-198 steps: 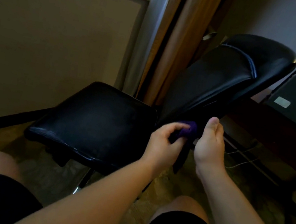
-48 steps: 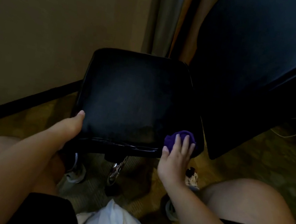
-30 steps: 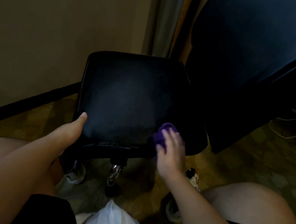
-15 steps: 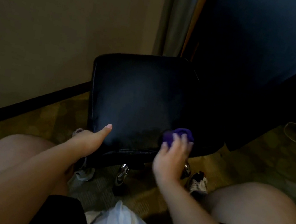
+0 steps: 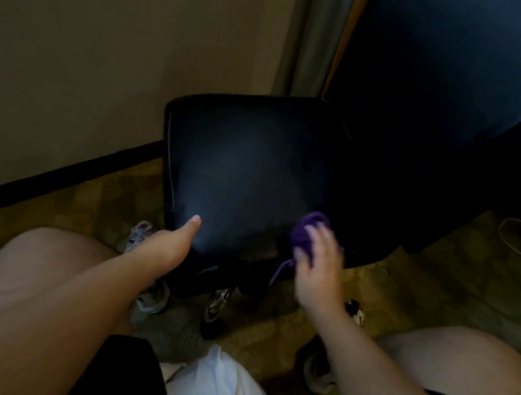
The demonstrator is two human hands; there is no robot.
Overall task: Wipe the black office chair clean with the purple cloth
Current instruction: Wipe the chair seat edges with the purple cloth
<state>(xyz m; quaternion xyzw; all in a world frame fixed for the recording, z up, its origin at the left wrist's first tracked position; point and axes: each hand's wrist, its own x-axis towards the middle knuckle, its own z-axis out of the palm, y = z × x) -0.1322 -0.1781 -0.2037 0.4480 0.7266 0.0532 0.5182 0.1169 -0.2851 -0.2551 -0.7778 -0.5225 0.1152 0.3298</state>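
Left hand [image 5: 169, 244] grips the chair [image 5: 250, 168] by its front edge; right hand [image 5: 318, 264], fingers flat, presses the cloth [image 5: 310, 227] at the corner — it may slide off.

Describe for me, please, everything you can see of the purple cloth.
The purple cloth is a small, soft-looking fabric, deep purple, bunched into a wad and blurred. It lies on the near right corner of the black chair seat, by its front edge. The right hand covers its near side, fingers laid over it and pressing it down, so only the far part shows. A thin purple strand hangs from it past the seat's front edge.
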